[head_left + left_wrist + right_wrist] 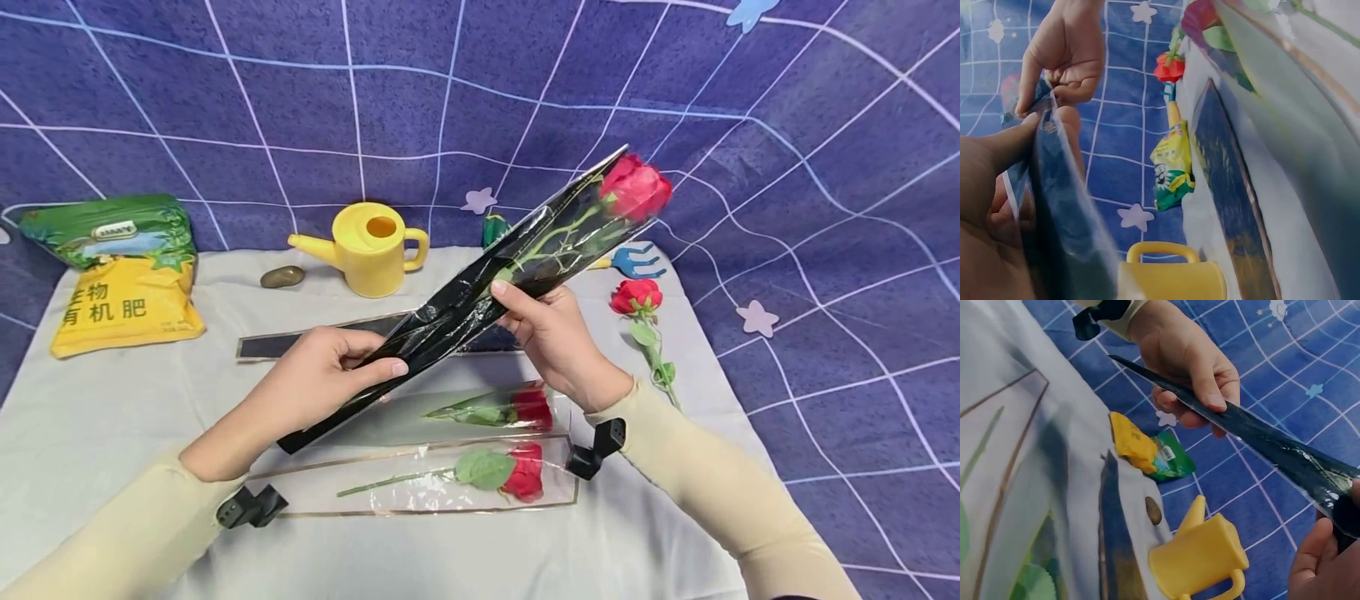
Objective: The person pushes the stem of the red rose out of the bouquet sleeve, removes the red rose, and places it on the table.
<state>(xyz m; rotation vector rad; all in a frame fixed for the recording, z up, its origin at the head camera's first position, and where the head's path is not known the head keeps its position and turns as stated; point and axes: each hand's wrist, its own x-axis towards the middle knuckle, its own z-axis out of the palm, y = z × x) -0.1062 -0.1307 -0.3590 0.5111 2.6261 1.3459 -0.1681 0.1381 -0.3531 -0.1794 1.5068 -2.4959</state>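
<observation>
With open air between it and the counter (495, 554), a black wrapper (442, 321) slants from eight o'clock to two; the left hand (326, 362) pinches its lower part, the right hand (551, 337) its middle, fingers closed on it. Along the far edge stand a watering can (367, 267), ten o'clock, and a bag (127, 304), nine. The black wrapper contains a red rose (636, 188); two see-through wrappers (405, 502), six o'clock, each contain another.

Long plain cream sleeves (701, 471), snug and lightly creased, blocky black wrist cameras (237, 507), both hands (555, 342) bare
</observation>
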